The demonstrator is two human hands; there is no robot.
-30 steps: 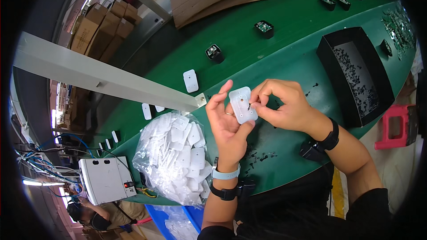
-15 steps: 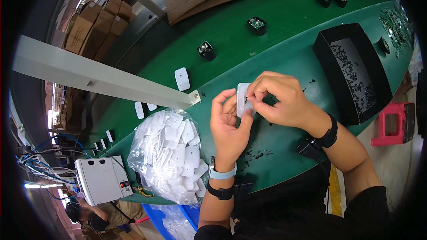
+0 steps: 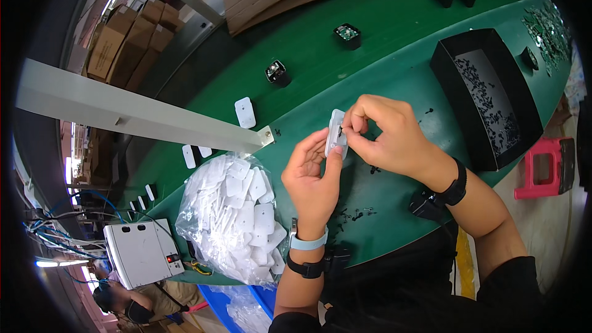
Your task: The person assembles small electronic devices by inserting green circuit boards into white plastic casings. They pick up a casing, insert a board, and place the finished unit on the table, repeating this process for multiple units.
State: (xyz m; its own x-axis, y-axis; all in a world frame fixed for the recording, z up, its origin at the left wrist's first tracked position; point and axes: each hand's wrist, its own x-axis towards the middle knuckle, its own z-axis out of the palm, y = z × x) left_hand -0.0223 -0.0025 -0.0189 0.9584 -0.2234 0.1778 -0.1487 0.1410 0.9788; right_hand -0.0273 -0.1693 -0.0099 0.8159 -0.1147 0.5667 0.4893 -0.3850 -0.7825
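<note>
My left hand (image 3: 313,176) grips a white plastic cover (image 3: 335,142) between thumb and fingers, tilted so its hollow inner side faces right. My right hand (image 3: 385,132) is closed in a pinch at that inner side. A small black part (image 3: 341,130) shows at its fingertips, mostly hidden by them. Left of my left hand lies a clear plastic bag (image 3: 231,216) full of similar white covers. Loose black parts (image 3: 354,214) are scattered on the green table (image 3: 394,209) below my hands. An open black box (image 3: 453,102) with many such parts stands to the right.
On the green belt (image 3: 308,61) sit black housings (image 3: 348,35) with circuit boards, and white covers (image 3: 245,113). A grey metal post (image 3: 142,111) crosses at left. A white machine (image 3: 140,253), a pink stool (image 3: 542,169) and a pile of circuit boards (image 3: 546,34) stand around; another person (image 3: 132,302) is at lower left.
My left hand has shifted slightly left and turned the white cover more edge-on. My right hand stays pinched at it. The housings and covers on the belt have moved a little left.
</note>
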